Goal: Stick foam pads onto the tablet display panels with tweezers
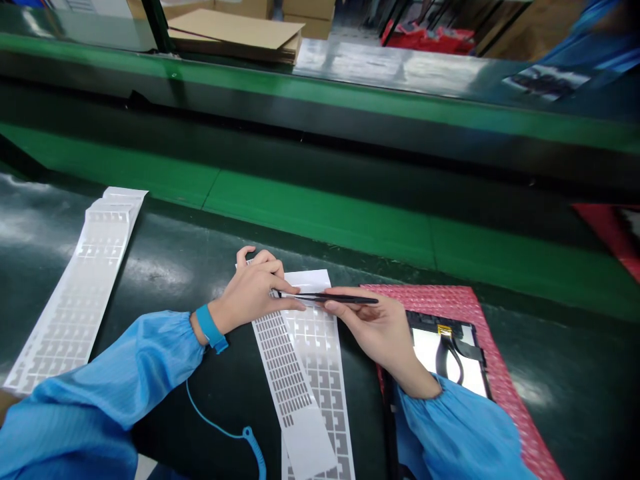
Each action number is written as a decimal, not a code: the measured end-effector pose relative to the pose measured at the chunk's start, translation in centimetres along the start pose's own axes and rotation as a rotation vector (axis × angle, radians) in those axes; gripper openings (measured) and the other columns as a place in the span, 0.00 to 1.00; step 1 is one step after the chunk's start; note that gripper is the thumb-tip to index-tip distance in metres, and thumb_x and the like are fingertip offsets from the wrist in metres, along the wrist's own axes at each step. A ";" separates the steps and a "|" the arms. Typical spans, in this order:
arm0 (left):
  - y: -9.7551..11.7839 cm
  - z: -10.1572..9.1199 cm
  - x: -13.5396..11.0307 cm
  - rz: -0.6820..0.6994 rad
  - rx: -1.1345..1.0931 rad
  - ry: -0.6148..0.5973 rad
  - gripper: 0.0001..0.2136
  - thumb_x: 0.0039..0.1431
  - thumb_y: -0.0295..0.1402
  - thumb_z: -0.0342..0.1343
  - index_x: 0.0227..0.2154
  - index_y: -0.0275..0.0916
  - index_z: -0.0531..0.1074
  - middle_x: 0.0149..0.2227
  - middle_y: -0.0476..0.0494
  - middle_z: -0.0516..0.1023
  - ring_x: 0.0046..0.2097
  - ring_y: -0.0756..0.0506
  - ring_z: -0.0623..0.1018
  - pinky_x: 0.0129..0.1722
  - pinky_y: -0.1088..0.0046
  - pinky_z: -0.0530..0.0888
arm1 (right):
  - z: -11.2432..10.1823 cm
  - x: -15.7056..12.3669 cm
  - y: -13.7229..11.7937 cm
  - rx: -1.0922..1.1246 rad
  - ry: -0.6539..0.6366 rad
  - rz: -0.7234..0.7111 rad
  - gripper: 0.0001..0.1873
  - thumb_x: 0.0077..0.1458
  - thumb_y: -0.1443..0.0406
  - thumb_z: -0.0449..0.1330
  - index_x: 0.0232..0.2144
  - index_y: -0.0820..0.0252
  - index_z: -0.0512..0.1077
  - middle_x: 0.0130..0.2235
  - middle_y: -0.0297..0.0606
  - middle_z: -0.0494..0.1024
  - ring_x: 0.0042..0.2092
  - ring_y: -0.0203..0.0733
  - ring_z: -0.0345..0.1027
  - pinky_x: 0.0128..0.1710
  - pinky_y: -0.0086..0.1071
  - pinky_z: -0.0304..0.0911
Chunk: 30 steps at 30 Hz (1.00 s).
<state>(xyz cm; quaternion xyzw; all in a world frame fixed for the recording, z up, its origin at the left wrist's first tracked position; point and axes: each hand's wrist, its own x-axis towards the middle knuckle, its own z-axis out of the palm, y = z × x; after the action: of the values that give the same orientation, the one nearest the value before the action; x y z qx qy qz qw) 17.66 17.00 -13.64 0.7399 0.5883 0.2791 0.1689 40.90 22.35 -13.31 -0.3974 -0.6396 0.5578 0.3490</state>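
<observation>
My left hand [255,290] lies curled over the upper end of a white sheet of silver foil labels [310,373], seeming to grip it. My right hand [367,327] pinches black tweezers [340,299], whose tip reaches the left hand's fingers at the sheet. Under the right hand, a dark-framed display panel [447,353] with a black ribbon cable rests on pink bubble wrap [465,313]. A second, long label strip [75,293] lies to the left. The tweezers' tip is too small to show whether it holds a label.
A blue wrist strap [211,328] circles my left wrist, its coiled cord [250,443] trailing over the dark bench mat. A green-edged conveyor [320,100] runs behind, with cardboard sheets [237,37] beyond it. A red item [613,233] sits at the right edge.
</observation>
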 end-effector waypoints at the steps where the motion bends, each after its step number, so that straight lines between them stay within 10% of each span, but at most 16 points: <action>1: 0.0 0.0 0.0 0.005 0.000 0.003 0.14 0.51 0.52 0.69 0.35 0.52 0.84 0.29 0.53 0.72 0.43 0.46 0.71 0.61 0.50 0.49 | 0.0 0.0 0.0 0.000 -0.006 0.000 0.12 0.51 0.57 0.74 0.36 0.55 0.84 0.33 0.40 0.85 0.32 0.46 0.82 0.37 0.35 0.81; 14: -0.2 -0.1 -0.3 0.086 0.124 0.032 0.21 0.50 0.57 0.68 0.39 0.49 0.83 0.30 0.51 0.73 0.43 0.44 0.72 0.62 0.45 0.47 | -0.2 0.3 -0.4 0.165 -0.041 0.117 0.18 0.51 0.53 0.75 0.37 0.59 0.79 0.31 0.40 0.85 0.35 0.49 0.83 0.39 0.38 0.82; 21: 2.5 -0.7 -0.6 0.290 0.252 0.102 0.09 0.63 0.44 0.64 0.41 0.46 0.82 0.35 0.48 0.75 0.42 0.44 0.74 0.58 0.50 0.54 | -9.7 -1.8 -2.6 0.208 0.226 0.086 0.36 0.50 0.57 0.77 0.55 0.55 0.65 0.26 0.31 0.82 0.30 0.42 0.81 0.31 0.26 0.79; 30: 9.8 6.9 2.0 0.702 0.095 -0.009 0.08 0.67 0.36 0.57 0.40 0.41 0.80 0.25 0.54 0.75 0.30 0.51 0.69 0.38 0.64 0.55 | -11.2 -6.9 0.9 0.092 0.295 0.097 0.33 0.56 0.56 0.72 0.56 0.57 0.61 0.28 0.35 0.83 0.30 0.44 0.81 0.33 0.29 0.79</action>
<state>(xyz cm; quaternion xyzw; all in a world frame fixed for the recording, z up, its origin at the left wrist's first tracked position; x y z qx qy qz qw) 29.74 16.99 -12.99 0.9053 0.3097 0.2891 0.0307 53.99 21.09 -12.71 -0.4890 -0.5353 0.5382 0.4298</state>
